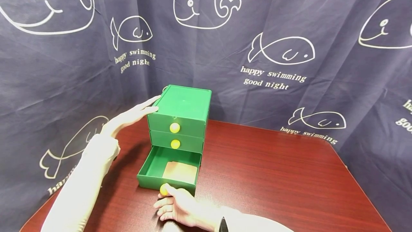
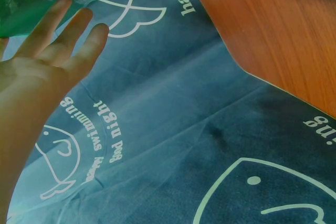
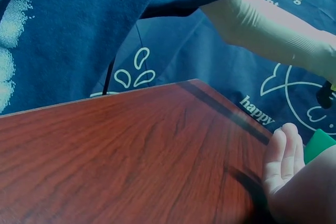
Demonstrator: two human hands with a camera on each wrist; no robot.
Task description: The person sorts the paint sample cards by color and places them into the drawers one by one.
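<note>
A small green drawer cabinet (image 1: 185, 101) with round yellow knobs stands on the table. Its bottom drawer (image 1: 149, 180) is pulled out, and a flat tan piece (image 1: 180, 172) lies inside. My right hand (image 1: 183, 207) is at the front of this drawer, pinching its yellow knob (image 1: 164, 189) by thumb and index finger, the other fingers loosely extended. With fingers stretched out, my left hand (image 1: 130, 116) touches the cabinet's upper left edge. The left wrist view shows that hand (image 2: 50, 69) with fingers spread against the green side.
The upper drawer (image 1: 161, 121) and middle drawer (image 1: 161, 139) are closed. A reddish-brown wooden table (image 1: 273, 174) extends to the right of the cabinet. Dark blue curtain (image 1: 219, 53) with white whale and fish drawings hangs behind and beside the table.
</note>
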